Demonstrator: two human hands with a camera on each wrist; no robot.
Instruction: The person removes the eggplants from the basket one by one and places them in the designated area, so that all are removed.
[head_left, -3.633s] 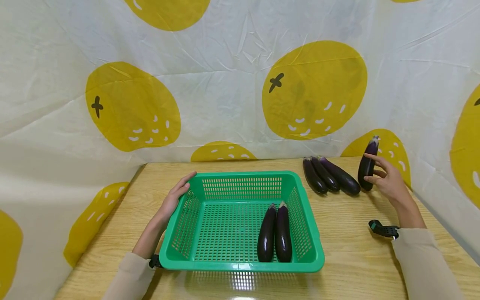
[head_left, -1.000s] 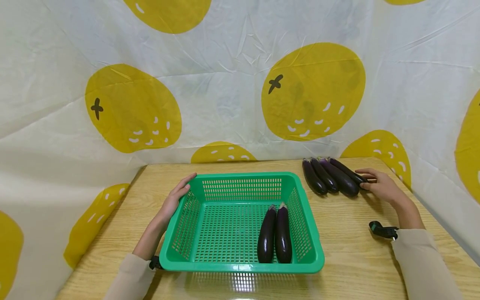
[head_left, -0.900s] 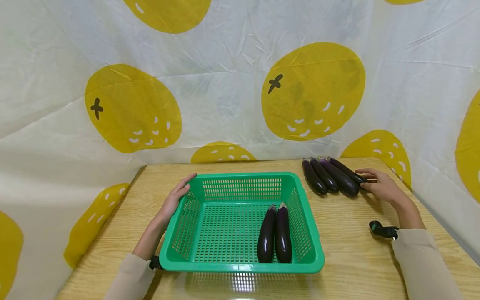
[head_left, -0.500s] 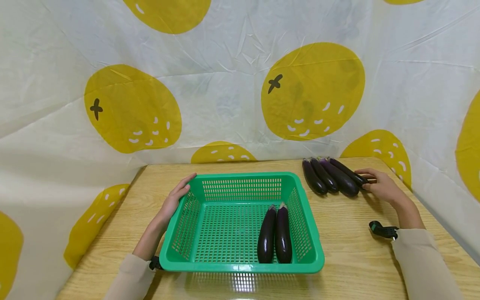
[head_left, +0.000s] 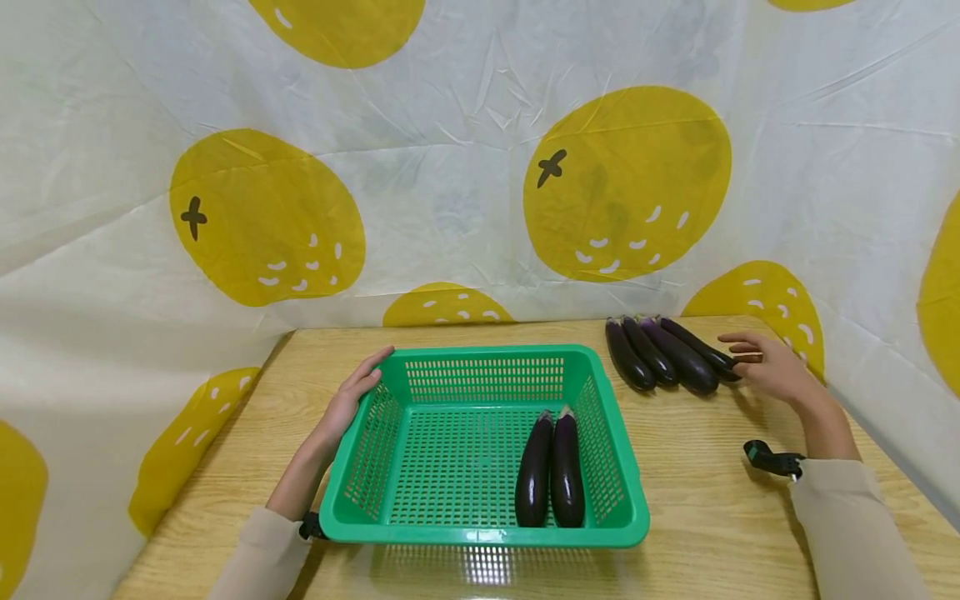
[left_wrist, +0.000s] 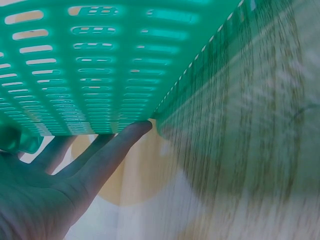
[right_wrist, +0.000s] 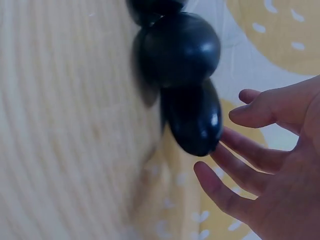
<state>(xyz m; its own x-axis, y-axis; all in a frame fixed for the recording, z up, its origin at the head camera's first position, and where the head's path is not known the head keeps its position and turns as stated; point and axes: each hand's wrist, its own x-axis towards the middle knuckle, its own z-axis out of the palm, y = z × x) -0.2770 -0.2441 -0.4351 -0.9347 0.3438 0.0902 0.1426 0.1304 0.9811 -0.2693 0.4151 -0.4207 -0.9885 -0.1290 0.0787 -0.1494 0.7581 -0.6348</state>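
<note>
A green slotted basket (head_left: pixel 480 533) stands mid-table with two dark purple eggplants (head_left: pixel 551 471) lying side by side in its right half. My left hand (head_left: pixel 348 400) rests flat, fingers straight, against the basket's left outer wall (left_wrist: pixel 90 65); in the left wrist view that hand (left_wrist: pixel 75 175) touches it with its fingertips. Several more eggplants (head_left: pixel 663 354) lie in a row at the back right. My right hand (head_left: pixel 768 367) hovers just right of the rightmost eggplant (head_left: pixel 701 344), fingers spread and holding nothing. The right wrist view shows that eggplant's rounded end (right_wrist: pixel 192 117) close to my open right hand (right_wrist: pixel 265 165).
The wooden table (head_left: pixel 712 508) is walled at the back and on both sides by white fabric with big yellow fruit prints (head_left: pixel 480 167). A black wrist strap (head_left: pixel 772 460) sits on my right forearm.
My right hand laid down the eggplant it held upright, beside the row. Since half a second ago it has let go and drawn slightly right. The left hand has stayed put.
</note>
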